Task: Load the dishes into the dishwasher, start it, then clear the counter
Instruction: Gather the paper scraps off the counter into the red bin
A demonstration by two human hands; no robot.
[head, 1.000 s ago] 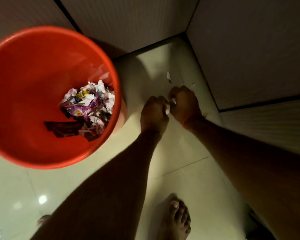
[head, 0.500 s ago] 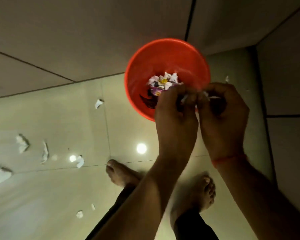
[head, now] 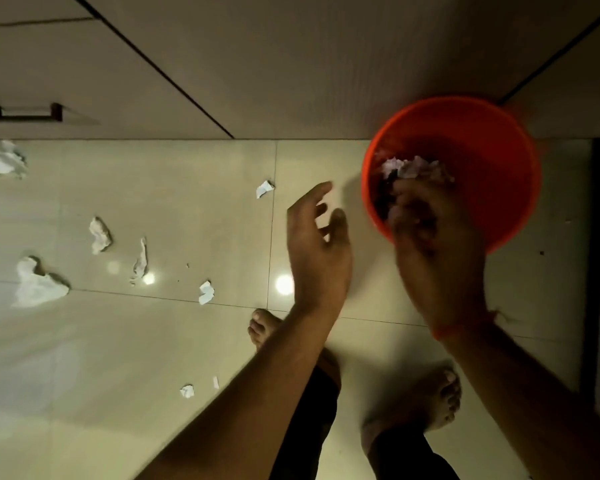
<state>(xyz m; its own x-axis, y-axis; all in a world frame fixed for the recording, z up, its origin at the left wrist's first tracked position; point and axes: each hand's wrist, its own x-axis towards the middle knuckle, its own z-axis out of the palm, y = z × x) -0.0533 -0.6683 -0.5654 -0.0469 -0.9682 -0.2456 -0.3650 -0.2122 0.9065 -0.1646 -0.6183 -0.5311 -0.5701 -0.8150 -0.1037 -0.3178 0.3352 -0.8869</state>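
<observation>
An orange bucket (head: 520,161) stands on the tiled floor against the cabinet fronts, with crumpled paper and wrappers (head: 409,168) inside. My right hand (head: 433,251) hovers over the bucket's near rim, blurred by motion, fingers pointing down into it. A pale bit shows by its fingertips, but I cannot tell whether it is held. My left hand (head: 317,244) is just left of the bucket, fingers spread and empty. No dishes or dishwasher are in view.
Several torn white paper scraps lie on the floor to the left, such as one near the bucket (head: 264,189), a large piece (head: 37,285) and one by my foot (head: 205,292). Cabinet fronts with a recessed handle (head: 25,112) run along the top. My bare feet (head: 430,400) stand below.
Both hands were pinching a paper scrap together over the bucket. They have parted: the left hand has opened and moved left, the right has dipped toward the bucket. The view shifted left.
</observation>
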